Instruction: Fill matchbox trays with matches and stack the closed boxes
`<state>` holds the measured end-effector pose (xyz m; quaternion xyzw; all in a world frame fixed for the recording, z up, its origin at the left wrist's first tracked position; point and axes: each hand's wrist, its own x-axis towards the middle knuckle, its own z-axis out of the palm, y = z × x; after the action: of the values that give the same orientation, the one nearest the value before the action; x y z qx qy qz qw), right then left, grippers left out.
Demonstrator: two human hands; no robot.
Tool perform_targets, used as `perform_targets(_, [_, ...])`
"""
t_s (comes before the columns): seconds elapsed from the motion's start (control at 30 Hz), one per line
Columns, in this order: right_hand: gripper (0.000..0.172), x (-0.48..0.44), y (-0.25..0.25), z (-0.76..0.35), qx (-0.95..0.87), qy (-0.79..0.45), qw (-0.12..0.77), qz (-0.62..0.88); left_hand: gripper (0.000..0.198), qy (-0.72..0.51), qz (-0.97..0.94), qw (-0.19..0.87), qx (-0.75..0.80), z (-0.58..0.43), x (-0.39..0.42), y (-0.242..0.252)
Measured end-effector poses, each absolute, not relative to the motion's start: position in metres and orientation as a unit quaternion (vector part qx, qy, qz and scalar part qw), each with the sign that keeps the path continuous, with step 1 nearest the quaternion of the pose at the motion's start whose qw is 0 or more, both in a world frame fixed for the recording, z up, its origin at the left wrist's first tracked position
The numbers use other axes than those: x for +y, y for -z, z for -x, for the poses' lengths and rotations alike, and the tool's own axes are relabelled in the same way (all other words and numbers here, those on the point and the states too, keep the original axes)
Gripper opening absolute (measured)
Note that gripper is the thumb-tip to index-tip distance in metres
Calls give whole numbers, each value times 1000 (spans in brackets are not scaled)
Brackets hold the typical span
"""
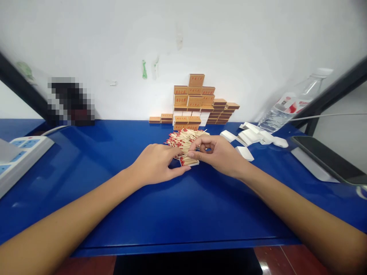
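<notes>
A small white matchbox tray (196, 164) with matches in it lies on the blue table. My left hand (156, 162) is closed around its left end, thumb along the near side and fingers at the far side. Over the tray, my right hand (222, 154) pinches thumb and forefinger together on what looks like a thin match, mostly hidden by the fingertips. Just behind both hands is a heap of loose red-tipped matches (186, 136).
Stacked matchboxes (195, 101) stand against the wall. White empty tray pieces (249, 135) lie to the right, near a tilted water bottle (292, 103) and a phone (332, 158) propped on a white block. A power strip (31, 149) sits at the left.
</notes>
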<state>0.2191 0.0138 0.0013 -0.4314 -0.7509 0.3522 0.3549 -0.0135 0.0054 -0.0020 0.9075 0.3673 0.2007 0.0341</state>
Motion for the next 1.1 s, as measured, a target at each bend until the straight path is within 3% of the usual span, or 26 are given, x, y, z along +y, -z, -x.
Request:
perform_targets(0.13, [34, 15, 3, -217, -735, -361, 363, 445, 39, -209, -902, 12, 378, 13, 6, 3])
perform_targets(0.47, [19, 16, 3, -225, -777, -246, 367, 448, 38, -184, -911, -80, 359, 22, 12, -3])
perform_targets(0.7, [14, 19, 7, -229, -792, -163, 375, 454, 38, -176, -918, -55, 350, 25, 17, -4])
perform_targets(1.1, [9, 12, 17, -217, -857, -138, 292, 402, 42, -209, -888, -92, 400, 52, 39, -23])
